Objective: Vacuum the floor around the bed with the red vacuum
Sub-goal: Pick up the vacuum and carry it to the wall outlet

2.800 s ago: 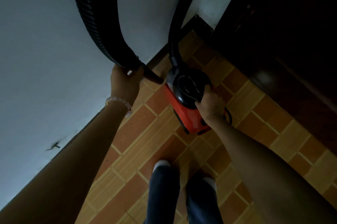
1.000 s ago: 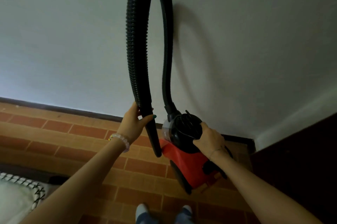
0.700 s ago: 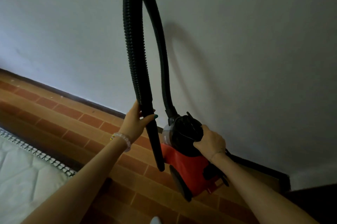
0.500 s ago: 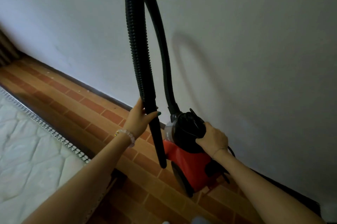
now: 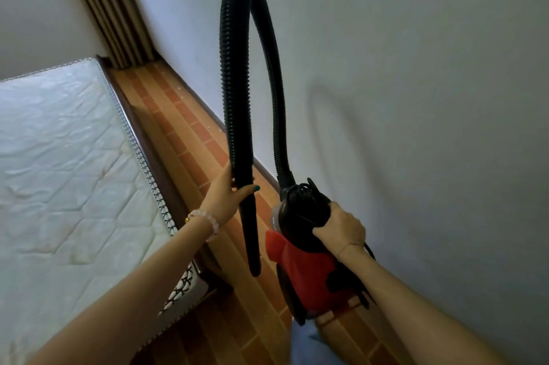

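The red vacuum (image 5: 309, 272), with its black top, hangs above the tiled floor near the white wall. My right hand (image 5: 340, 228) grips its black handle. A black ribbed hose (image 5: 228, 73) arches up from the vacuum and comes down to a tapered black nozzle (image 5: 251, 234). My left hand (image 5: 227, 195) holds the hose just above that nozzle, whose tip points down at the floor. The bed with its bare white mattress (image 5: 59, 162) fills the left side.
A narrow strip of brown and orange tiled floor (image 5: 184, 127) runs between the mattress edge and the white wall (image 5: 416, 67). Beige curtains (image 5: 107, 8) hang at the far end of the strip. A dark skirting line follows the wall.
The view has swung left from the dark wooden furniture and the corner, bringing the mattress and the floor strip into sight. Both hands keep their grips on the hose and the handle.
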A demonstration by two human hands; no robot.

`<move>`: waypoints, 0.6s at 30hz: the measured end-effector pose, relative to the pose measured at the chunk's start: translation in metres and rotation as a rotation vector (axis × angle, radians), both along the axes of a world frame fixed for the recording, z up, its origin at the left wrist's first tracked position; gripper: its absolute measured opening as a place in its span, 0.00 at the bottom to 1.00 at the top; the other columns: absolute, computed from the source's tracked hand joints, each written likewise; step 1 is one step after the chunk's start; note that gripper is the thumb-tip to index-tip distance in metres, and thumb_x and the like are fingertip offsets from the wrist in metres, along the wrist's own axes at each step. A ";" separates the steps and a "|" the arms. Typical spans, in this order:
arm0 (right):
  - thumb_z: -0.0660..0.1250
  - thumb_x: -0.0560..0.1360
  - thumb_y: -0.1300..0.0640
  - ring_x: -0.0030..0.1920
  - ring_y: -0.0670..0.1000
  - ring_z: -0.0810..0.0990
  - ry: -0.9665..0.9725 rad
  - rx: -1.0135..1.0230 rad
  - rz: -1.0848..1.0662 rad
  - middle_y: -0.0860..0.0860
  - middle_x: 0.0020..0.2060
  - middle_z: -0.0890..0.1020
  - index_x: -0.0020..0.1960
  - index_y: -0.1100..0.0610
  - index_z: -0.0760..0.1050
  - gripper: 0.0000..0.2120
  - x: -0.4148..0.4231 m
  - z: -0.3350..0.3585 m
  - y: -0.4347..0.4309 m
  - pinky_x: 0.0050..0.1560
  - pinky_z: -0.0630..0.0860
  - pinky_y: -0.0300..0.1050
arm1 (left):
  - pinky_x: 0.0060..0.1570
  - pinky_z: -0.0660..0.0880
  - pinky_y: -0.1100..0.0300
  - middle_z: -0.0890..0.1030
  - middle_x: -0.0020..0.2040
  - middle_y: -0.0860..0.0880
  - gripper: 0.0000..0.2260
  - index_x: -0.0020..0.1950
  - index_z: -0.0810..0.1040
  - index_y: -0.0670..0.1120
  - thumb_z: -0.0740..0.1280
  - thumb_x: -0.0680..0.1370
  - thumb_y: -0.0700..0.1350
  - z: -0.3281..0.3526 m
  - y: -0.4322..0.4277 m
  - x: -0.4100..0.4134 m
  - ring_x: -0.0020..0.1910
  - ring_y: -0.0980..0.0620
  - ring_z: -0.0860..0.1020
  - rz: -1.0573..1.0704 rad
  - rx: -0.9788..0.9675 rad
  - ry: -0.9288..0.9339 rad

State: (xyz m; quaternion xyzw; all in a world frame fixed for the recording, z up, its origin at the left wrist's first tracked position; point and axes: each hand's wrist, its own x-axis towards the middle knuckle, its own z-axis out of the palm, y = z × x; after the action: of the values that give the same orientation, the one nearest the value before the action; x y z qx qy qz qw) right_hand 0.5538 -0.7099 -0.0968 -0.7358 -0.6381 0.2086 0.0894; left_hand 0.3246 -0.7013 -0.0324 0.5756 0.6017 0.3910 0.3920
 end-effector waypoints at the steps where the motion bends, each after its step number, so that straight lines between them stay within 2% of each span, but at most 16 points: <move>1: 0.68 0.69 0.53 0.44 0.56 0.81 -0.002 -0.011 0.024 0.54 0.44 0.82 0.59 0.55 0.71 0.20 -0.004 -0.001 0.014 0.39 0.74 0.42 | 0.57 0.75 0.55 0.78 0.48 0.53 0.21 0.61 0.68 0.50 0.70 0.73 0.36 -0.001 0.009 -0.003 0.52 0.52 0.78 0.028 -0.011 0.003; 3: 0.68 0.68 0.53 0.45 0.56 0.81 -0.001 -0.032 0.076 0.54 0.45 0.82 0.59 0.54 0.71 0.20 -0.011 -0.001 0.042 0.41 0.74 0.43 | 0.57 0.75 0.55 0.79 0.50 0.52 0.21 0.61 0.68 0.50 0.71 0.73 0.37 -0.002 0.026 -0.010 0.53 0.51 0.78 0.110 -0.022 0.007; 6: 0.68 0.68 0.52 0.45 0.56 0.81 -0.002 -0.043 0.159 0.53 0.45 0.82 0.59 0.54 0.71 0.20 -0.025 0.000 0.086 0.41 0.74 0.43 | 0.55 0.74 0.60 0.78 0.54 0.52 0.24 0.67 0.68 0.48 0.71 0.73 0.37 -0.003 0.049 -0.017 0.53 0.54 0.77 0.246 0.006 -0.011; 9: 0.68 0.68 0.52 0.45 0.56 0.81 -0.005 -0.050 0.244 0.53 0.45 0.82 0.58 0.54 0.71 0.19 -0.043 0.001 0.123 0.40 0.73 0.41 | 0.54 0.72 0.64 0.76 0.50 0.60 0.24 0.67 0.68 0.48 0.71 0.73 0.37 -0.002 0.072 -0.028 0.48 0.62 0.76 0.329 0.023 -0.016; 11: 0.68 0.68 0.52 0.45 0.56 0.81 -0.008 -0.055 0.289 0.53 0.45 0.82 0.58 0.54 0.71 0.19 -0.057 0.001 0.147 0.39 0.72 0.41 | 0.52 0.72 0.65 0.75 0.48 0.61 0.22 0.63 0.68 0.50 0.71 0.73 0.37 -0.002 0.087 -0.043 0.46 0.66 0.75 0.371 0.029 -0.010; 15: 0.68 0.68 0.53 0.42 0.54 0.79 -0.010 -0.057 0.353 0.52 0.43 0.81 0.58 0.54 0.71 0.20 -0.093 0.001 0.199 0.38 0.71 0.41 | 0.49 0.72 0.67 0.77 0.47 0.59 0.20 0.61 0.69 0.50 0.71 0.73 0.38 -0.006 0.122 -0.081 0.46 0.63 0.76 0.442 0.022 -0.015; 18: 0.68 0.67 0.53 0.37 0.51 0.75 -0.016 -0.059 0.381 0.51 0.41 0.80 0.58 0.53 0.72 0.19 -0.128 -0.003 0.238 0.36 0.70 0.40 | 0.53 0.73 0.63 0.78 0.48 0.56 0.21 0.62 0.70 0.48 0.71 0.73 0.37 -0.013 0.156 -0.113 0.48 0.58 0.77 0.465 0.004 -0.031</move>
State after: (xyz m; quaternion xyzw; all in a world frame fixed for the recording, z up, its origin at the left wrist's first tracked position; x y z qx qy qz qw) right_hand 0.4263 -0.4718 -0.1003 -0.6054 -0.7603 0.2345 0.0217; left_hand 0.2121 -0.5449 -0.0449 0.4159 0.7113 0.4810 0.2995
